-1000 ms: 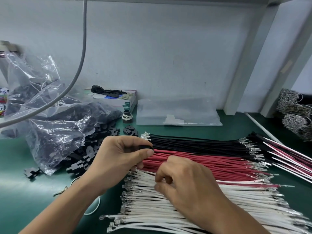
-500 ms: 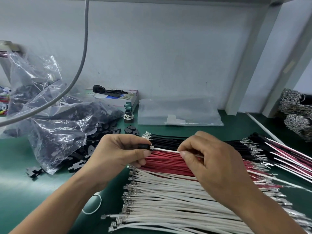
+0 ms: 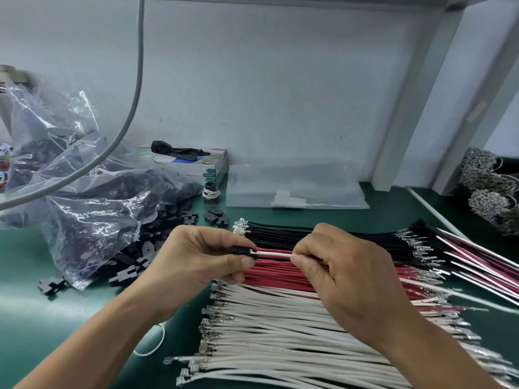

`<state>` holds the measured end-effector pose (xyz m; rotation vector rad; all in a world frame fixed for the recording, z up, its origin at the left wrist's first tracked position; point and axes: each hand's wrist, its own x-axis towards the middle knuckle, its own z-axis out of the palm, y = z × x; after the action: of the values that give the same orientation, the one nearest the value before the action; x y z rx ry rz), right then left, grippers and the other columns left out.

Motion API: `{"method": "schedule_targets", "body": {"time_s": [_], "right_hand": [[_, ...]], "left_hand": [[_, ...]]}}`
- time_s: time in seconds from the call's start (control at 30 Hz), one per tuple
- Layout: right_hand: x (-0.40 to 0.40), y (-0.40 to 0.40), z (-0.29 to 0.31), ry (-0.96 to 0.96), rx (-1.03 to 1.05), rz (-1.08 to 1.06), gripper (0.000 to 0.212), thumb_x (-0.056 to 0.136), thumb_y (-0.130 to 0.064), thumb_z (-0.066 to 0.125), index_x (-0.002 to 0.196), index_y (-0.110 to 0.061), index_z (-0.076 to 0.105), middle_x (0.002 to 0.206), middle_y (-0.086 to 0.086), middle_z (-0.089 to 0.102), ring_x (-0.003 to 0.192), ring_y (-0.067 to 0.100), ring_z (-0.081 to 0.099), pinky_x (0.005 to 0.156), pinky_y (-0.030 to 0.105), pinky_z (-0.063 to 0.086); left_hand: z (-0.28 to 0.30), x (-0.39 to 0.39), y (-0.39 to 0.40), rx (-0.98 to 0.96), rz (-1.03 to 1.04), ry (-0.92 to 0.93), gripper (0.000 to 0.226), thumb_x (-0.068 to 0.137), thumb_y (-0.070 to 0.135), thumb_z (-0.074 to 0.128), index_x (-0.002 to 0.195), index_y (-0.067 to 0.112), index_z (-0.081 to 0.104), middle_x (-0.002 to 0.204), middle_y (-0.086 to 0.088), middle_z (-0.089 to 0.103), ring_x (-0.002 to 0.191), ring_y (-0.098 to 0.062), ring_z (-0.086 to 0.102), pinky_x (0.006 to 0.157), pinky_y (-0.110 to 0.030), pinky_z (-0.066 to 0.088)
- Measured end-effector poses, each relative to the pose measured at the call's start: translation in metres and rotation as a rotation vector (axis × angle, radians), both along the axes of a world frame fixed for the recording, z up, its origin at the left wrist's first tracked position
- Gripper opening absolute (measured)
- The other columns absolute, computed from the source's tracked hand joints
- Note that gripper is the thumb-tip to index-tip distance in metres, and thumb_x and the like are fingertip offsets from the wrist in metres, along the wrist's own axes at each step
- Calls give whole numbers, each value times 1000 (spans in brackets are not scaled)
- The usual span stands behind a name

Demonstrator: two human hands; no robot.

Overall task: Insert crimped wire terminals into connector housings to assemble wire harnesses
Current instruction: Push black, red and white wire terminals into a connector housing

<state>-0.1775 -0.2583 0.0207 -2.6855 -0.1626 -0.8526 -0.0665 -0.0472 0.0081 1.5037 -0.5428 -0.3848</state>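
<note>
Pinching a small black connector housing between thumb and curled fingers, the left hand holds it above the green mat, while the right hand grips a white wire between thumb and forefinger just beside it. The wire's metal tip meets the housing's mouth; how far it sits inside cannot be told, since the fingers cover most of the housing. Below the hands lie three flat rows of cut leads with shiny crimped terminals: black wires farthest, red wires in the middle, white wires nearest, their right ends hidden under the right forearm. A crinkled clear plastic bag spills matte black, blocky housings at left. Behind stand a cardboard box, a flat clear pouch and, cut off at the right edge, fuzzy grey terminal bundles. Finished tri-colour harnesses fan out at right.
</note>
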Motion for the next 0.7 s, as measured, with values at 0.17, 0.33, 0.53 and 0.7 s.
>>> {"method": "schedule_targets", "body": {"time_s": [0.17,0.33,0.53,0.7], "right_hand": [[1,1,-3,-67,-33,41,15,96,-33,57,84,-28,64,79,-15,52,64,8,51,54,26,45],[2,5,-10,-100,-130,72,14,98,-28,58,87,-24,65,82,-13,53,64,7,52,51,30,48],[6,2,-14,-81,76,122,14,95,-31,62,85,-25,70,80,-17,55,66,3,53,55,28,48],[7,4,-22,-92,145,139,15,95,-28,62,82,-22,67,78,-16,52,65,6,51,55,34,47]], "left_hand": [[0,-4,-1,7,-59,10,30,64,16,87,93,8,83,68,-16,74,58,-19,69,60,-22,56],[1,-4,0,35,-45,-9,29,64,19,87,92,11,84,67,-16,74,57,-18,69,60,-21,57],[0,-3,1,60,-39,-36,28,66,21,87,93,14,84,69,-17,74,58,-19,69,60,-23,57],[-1,-4,1,70,-61,-43,28,66,21,88,93,13,84,77,-22,75,61,-21,70,62,-25,59]]}}
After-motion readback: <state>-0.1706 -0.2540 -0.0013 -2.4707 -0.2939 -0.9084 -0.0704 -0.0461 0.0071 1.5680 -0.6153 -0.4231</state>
